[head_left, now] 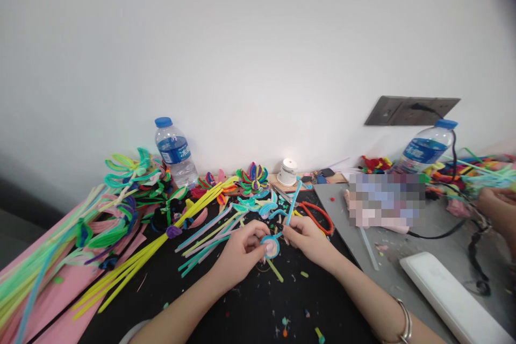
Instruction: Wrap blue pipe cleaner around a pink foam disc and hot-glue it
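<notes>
Between thumb and fingers, my left hand [248, 247] pinches a small round coil [271, 248] with a blue rim and a pale centre. My right hand [304, 236] grips a light blue pipe cleaner [294, 203] that joins the coil's upper edge; its free end points up and bends over at the top. Just under the coil lies a short yellow-green piece [274, 270]. Behind my right hand rest scissors with orange-red handles [318, 215], partly hidden. Loose pipe cleaners [209, 242] in lilac, teal and yellow-green lie left of my left hand.
Finished pipe-cleaner flowers [255, 178] and yellow stems [161, 242] crowd the left and back. Water bottles [175, 153] stand by the wall, another [427, 145] at right. A white paper cup [287, 172], a white oblong device [451, 298] and a co-worker's hand [497, 207] are also around.
</notes>
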Demonstrator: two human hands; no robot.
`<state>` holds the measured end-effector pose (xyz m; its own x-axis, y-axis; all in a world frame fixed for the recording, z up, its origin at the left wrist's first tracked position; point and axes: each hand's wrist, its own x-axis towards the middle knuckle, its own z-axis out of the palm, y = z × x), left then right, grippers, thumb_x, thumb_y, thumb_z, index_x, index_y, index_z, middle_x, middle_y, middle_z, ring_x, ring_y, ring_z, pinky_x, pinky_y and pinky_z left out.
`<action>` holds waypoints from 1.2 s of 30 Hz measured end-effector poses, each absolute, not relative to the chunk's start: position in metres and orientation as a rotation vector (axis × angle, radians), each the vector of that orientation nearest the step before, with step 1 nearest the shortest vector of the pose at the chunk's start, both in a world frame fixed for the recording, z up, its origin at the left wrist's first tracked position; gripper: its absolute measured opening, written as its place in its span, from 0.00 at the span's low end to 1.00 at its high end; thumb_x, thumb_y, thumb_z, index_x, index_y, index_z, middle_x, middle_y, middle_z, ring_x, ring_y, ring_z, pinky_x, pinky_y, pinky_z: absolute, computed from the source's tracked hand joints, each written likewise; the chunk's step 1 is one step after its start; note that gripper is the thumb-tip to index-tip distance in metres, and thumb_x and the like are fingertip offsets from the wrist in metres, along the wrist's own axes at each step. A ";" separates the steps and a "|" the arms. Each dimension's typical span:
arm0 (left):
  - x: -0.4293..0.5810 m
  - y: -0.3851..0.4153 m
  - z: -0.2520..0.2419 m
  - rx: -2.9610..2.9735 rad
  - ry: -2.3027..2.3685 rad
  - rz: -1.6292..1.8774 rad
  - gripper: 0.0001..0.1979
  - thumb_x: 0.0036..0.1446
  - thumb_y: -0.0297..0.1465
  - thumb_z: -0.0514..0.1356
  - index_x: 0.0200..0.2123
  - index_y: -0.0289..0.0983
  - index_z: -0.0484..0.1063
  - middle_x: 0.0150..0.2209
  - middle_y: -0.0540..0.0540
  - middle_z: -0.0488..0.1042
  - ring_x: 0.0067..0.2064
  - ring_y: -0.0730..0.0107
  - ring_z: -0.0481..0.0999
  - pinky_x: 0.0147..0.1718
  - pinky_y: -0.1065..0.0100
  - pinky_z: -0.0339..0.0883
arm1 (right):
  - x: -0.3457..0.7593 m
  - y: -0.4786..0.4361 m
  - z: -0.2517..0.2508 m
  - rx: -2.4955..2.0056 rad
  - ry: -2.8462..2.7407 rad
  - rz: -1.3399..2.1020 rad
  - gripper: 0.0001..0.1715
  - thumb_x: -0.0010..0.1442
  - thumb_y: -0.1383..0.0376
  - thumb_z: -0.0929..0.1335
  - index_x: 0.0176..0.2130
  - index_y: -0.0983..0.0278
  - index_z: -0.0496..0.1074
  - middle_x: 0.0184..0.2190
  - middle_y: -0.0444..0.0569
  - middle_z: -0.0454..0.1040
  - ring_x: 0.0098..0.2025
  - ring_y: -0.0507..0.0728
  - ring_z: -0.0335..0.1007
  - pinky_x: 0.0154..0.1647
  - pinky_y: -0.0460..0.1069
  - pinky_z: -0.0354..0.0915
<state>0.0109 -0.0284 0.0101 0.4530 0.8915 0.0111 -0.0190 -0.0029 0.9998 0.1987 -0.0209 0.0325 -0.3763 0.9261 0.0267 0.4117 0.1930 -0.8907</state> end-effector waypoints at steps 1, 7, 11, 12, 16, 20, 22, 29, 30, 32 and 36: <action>0.010 -0.028 0.010 1.406 0.845 0.864 0.06 0.52 0.29 0.59 0.35 0.37 0.65 0.29 0.52 0.65 0.25 0.76 0.67 0.23 0.74 0.62 | 0.199 -0.021 0.033 -1.248 -1.882 1.142 0.21 0.60 0.59 0.60 0.20 0.66 0.62 0.16 0.40 0.57 0.19 0.48 0.52 0.21 0.43 0.50; 0.010 -0.030 0.012 1.486 0.870 0.785 0.05 0.52 0.28 0.58 0.34 0.36 0.67 0.26 0.52 0.66 0.23 0.76 0.68 0.21 0.74 0.59 | 0.199 -0.020 0.032 -1.263 -1.810 1.228 0.21 0.59 0.58 0.60 0.19 0.66 0.61 0.14 0.39 0.56 0.18 0.47 0.50 0.19 0.43 0.48; 0.011 -0.032 0.021 1.525 0.858 0.708 0.04 0.51 0.27 0.58 0.33 0.35 0.68 0.23 0.54 0.64 0.22 0.77 0.66 0.21 0.75 0.57 | 0.199 -0.019 0.027 -1.233 -1.763 1.332 0.21 0.58 0.59 0.61 0.18 0.66 0.61 0.14 0.39 0.57 0.18 0.46 0.50 0.18 0.43 0.47; 0.011 -0.033 0.022 1.539 0.854 0.696 0.04 0.51 0.26 0.58 0.32 0.35 0.69 0.23 0.53 0.64 0.22 0.77 0.66 0.20 0.75 0.57 | 0.199 -0.019 0.024 -1.223 -1.745 1.368 0.21 0.58 0.59 0.61 0.18 0.66 0.61 0.14 0.39 0.58 0.17 0.46 0.49 0.18 0.42 0.46; 0.012 -0.033 0.021 1.550 0.847 0.690 0.04 0.50 0.27 0.58 0.32 0.35 0.69 0.24 0.53 0.66 0.22 0.77 0.66 0.21 0.75 0.57 | 0.200 -0.018 0.019 -1.194 -1.652 1.495 0.21 0.57 0.56 0.62 0.19 0.66 0.62 0.13 0.38 0.55 0.16 0.46 0.47 0.17 0.43 0.45; 0.010 -0.029 0.013 1.453 0.855 0.790 0.05 0.51 0.29 0.59 0.34 0.36 0.68 0.26 0.52 0.66 0.23 0.76 0.67 0.22 0.74 0.59 | 0.206 -0.014 0.029 -1.225 -1.746 1.328 0.24 0.60 0.54 0.58 0.20 0.66 0.64 0.13 0.38 0.53 0.16 0.47 0.47 0.18 0.43 0.46; 0.009 -0.027 0.010 1.407 0.867 0.862 0.06 0.51 0.30 0.59 0.34 0.36 0.67 0.28 0.52 0.66 0.24 0.76 0.67 0.23 0.74 0.61 | 0.211 -0.013 0.038 -1.319 -1.857 1.047 0.24 0.62 0.57 0.56 0.20 0.66 0.64 0.14 0.39 0.55 0.18 0.48 0.51 0.21 0.43 0.48; 0.007 -0.023 0.012 1.328 0.906 0.960 0.08 0.50 0.32 0.61 0.34 0.36 0.67 0.29 0.52 0.65 0.23 0.78 0.67 0.23 0.74 0.63 | 0.242 -0.004 0.057 -1.831 -2.081 0.115 0.10 0.57 0.67 0.59 0.29 0.64 0.68 0.27 0.47 0.71 0.28 0.54 0.66 0.29 0.46 0.55; 0.007 -0.023 0.012 1.329 0.904 0.960 0.08 0.50 0.32 0.61 0.34 0.36 0.66 0.28 0.52 0.65 0.23 0.78 0.67 0.23 0.74 0.62 | 0.250 -0.003 0.057 -1.917 -2.050 0.044 0.09 0.56 0.68 0.60 0.32 0.64 0.69 0.30 0.48 0.72 0.31 0.55 0.67 0.31 0.47 0.56; 0.008 -0.023 0.013 1.324 0.902 0.961 0.09 0.50 0.32 0.61 0.34 0.36 0.66 0.28 0.52 0.66 0.23 0.77 0.68 0.23 0.74 0.62 | 0.266 0.000 0.056 -2.072 -2.002 -0.119 0.13 0.54 0.72 0.60 0.38 0.66 0.69 0.34 0.53 0.72 0.37 0.58 0.68 0.37 0.49 0.58; 0.008 -0.024 0.013 1.314 0.902 0.976 0.09 0.50 0.33 0.61 0.34 0.36 0.66 0.26 0.53 0.66 0.23 0.77 0.67 0.23 0.73 0.62 | 0.293 -0.001 0.057 -2.328 -1.956 -0.349 0.20 0.51 0.75 0.59 0.44 0.68 0.68 0.39 0.60 0.69 0.43 0.65 0.65 0.42 0.54 0.58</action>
